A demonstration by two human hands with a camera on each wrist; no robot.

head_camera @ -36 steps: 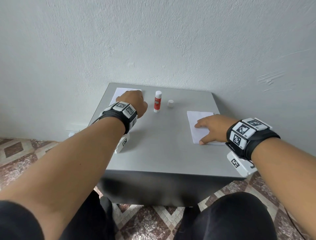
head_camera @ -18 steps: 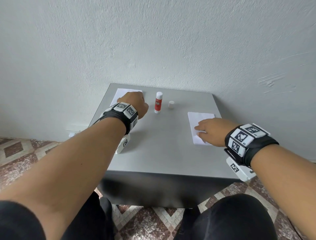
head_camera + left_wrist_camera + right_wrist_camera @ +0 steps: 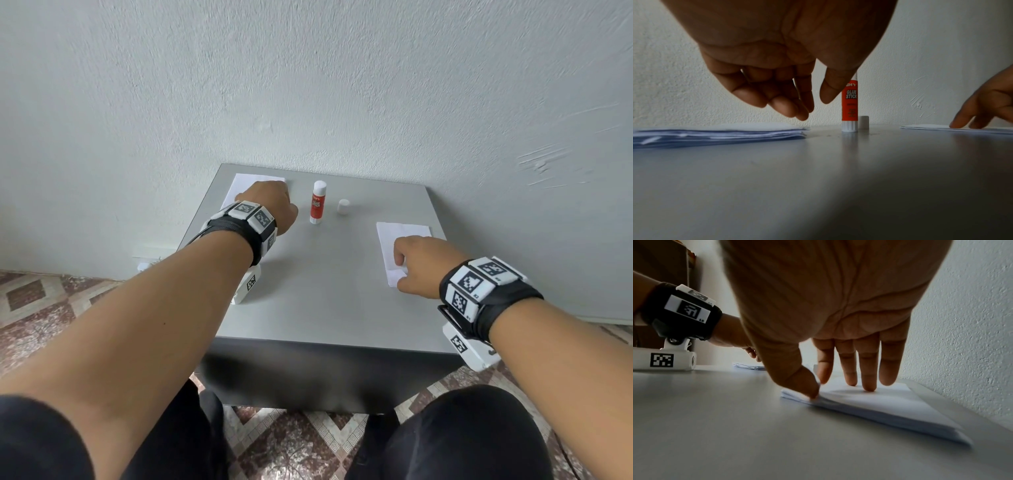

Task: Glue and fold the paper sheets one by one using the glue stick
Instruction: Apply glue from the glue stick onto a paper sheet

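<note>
A stack of white paper sheets (image 3: pixel 246 181) (image 3: pixel 715 134) lies at the table's far left. My left hand (image 3: pixel 270 202) (image 3: pixel 813 107) hovers just above the stack's right edge with loosely curled fingers and holds nothing. The red-and-white glue stick (image 3: pixel 317 204) (image 3: pixel 849 104) stands upright and uncapped at the far middle. Its white cap (image 3: pixel 343 207) (image 3: pixel 863 122) stands just right of it. At the right lies a small pile of folded paper (image 3: pixel 394 233) (image 3: pixel 890 405). My right hand (image 3: pixel 418 260) (image 3: pixel 838 389) rests on that pile with straight fingers, its thumb tip at the pile's near-left corner.
The grey table (image 3: pixel 325 291) is small and stands against a white textured wall (image 3: pixel 342 85). Its front edge drops to a patterned tile floor (image 3: pixel 51 301). My knees sit below the front edge. Bare tabletop lies between the two paper piles.
My right wrist has pulled back toward me, and the hand has gone from lying flat on the folded paper to arched over it. The left hand has hardly moved.
</note>
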